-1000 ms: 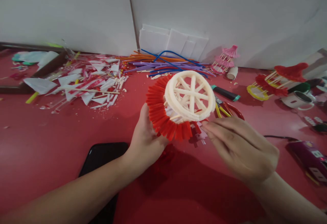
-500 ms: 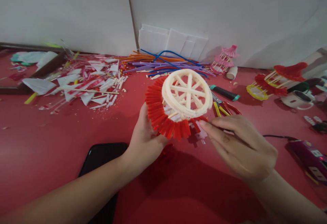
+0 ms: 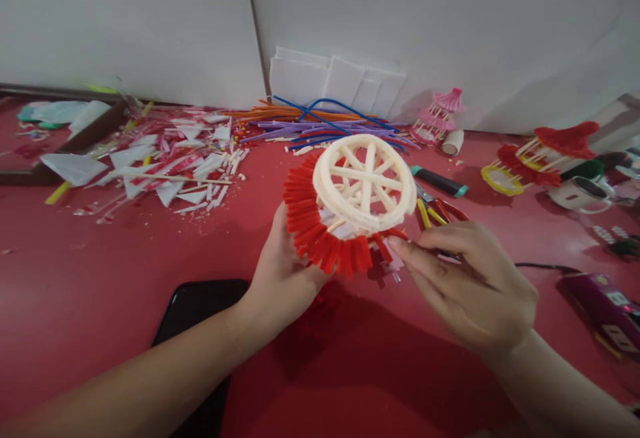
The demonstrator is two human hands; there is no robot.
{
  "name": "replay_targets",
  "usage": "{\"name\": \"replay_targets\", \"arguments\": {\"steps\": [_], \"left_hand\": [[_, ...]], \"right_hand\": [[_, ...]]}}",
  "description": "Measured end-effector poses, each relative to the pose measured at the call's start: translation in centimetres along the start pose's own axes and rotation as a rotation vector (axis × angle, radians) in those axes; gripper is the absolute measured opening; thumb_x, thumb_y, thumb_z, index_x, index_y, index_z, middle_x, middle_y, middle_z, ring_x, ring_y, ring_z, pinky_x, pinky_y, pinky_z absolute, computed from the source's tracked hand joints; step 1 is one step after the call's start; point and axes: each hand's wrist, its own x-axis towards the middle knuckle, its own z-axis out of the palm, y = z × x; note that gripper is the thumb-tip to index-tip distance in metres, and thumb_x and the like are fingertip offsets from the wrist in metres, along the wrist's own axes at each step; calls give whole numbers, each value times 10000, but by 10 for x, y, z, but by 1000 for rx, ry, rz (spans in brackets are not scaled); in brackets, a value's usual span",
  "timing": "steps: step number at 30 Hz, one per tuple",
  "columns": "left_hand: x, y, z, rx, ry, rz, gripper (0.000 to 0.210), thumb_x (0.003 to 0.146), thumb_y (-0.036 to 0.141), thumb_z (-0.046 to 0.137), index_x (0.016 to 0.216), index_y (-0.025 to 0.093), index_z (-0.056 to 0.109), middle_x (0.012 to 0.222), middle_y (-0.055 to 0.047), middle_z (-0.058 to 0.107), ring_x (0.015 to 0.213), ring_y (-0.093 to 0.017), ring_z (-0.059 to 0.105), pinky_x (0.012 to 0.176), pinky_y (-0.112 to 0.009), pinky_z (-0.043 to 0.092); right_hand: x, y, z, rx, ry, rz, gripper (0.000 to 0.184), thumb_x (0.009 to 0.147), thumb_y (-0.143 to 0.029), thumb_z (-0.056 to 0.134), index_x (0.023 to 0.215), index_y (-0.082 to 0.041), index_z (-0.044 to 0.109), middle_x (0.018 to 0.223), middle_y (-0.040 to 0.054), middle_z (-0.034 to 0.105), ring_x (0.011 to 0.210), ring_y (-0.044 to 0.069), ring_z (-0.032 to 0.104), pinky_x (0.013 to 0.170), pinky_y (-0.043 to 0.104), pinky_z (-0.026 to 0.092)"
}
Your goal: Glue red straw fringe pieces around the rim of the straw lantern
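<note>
My left hand [image 3: 287, 261] is closed round the underside of a pipe-cleaner model [image 3: 367, 178], holding it up over the table. On top it has a cream fuzzy ring with crossed spokes like a wheel. Below the ring, a fringe of short red pipe-cleaner pieces [image 3: 313, 241] runs along the left and front. At the front right, my right hand [image 3: 465, 281] pinches a short red pipe-cleaner piece [image 3: 383, 248] at the fringe's end, its fingertips partly hiding it. Much of the left hand's fingers is hidden behind the fringe.
Pliers [image 3: 435, 211] and a dark green-ended tool [image 3: 440, 181] lie behind my right hand. Coloured pipe cleaners [image 3: 320, 121] and white scraps [image 3: 165, 165] are at the back. A phone [image 3: 200, 305], a mug [image 3: 580, 195], a power strip [image 3: 605, 311] and a red-and-yellow model [image 3: 545, 155] surround the work.
Almost nothing differs. The right hand has shifted very slightly left, its fingertips still at the fringe; the left hand keeps its hold on the model.
</note>
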Motion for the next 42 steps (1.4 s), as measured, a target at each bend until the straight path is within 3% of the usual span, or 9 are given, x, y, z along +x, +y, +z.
{"name": "replay_targets", "arguments": {"steps": [14,20,23,26,29,35,42], "left_hand": [[1,0,-1,95,-16,49,792,588,14,831,1250,194,436,1309,-128,621,1212,-271,598,967,-323,549],[3,3,1,55,15,-10,759,607,118,850,1250,208,457,1296,-119,630,1214,-290,594,990,-377,539],[5,7,2,138,65,-31,702,624,200,852,1223,211,486,1272,-116,643,1179,-293,619,981,-392,544],[5,8,3,139,70,-44,723,630,221,851,1252,228,482,1291,-109,630,1181,-289,617,989,-401,540],[5,8,4,132,42,-38,756,634,198,848,1286,234,468,1324,-107,610,1211,-287,595,1026,-412,514],[4,11,4,95,-4,-62,844,606,178,858,1336,257,441,1305,-113,624,1194,-313,605,1007,-456,523],[3,14,4,34,-136,-160,627,605,148,838,1174,257,599,1145,-76,713,1168,-345,620,1004,-499,520]], "right_hand": [[-1,1,0,-38,-51,-76,135,721,4,712,773,-119,725,736,48,616,673,116,566,629,281,482],[-9,8,-6,-81,-61,-120,326,713,-52,721,1020,-150,672,879,67,629,779,171,607,708,343,522],[-10,12,-9,-73,11,-108,317,728,-79,699,1029,-154,634,890,60,630,808,186,615,735,359,522],[-9,13,-8,-102,-26,-109,300,737,-69,693,1015,-174,649,897,49,620,792,166,604,719,338,511],[-6,11,-6,-142,-72,-126,288,746,-55,699,992,-202,676,898,37,607,796,144,592,705,306,498],[-6,9,-6,-118,-31,-117,237,751,-51,703,933,-202,694,852,28,608,777,145,601,720,322,523],[-7,7,-10,-72,-9,-126,195,774,-77,687,912,-214,667,855,21,620,765,148,629,672,337,548]]}}
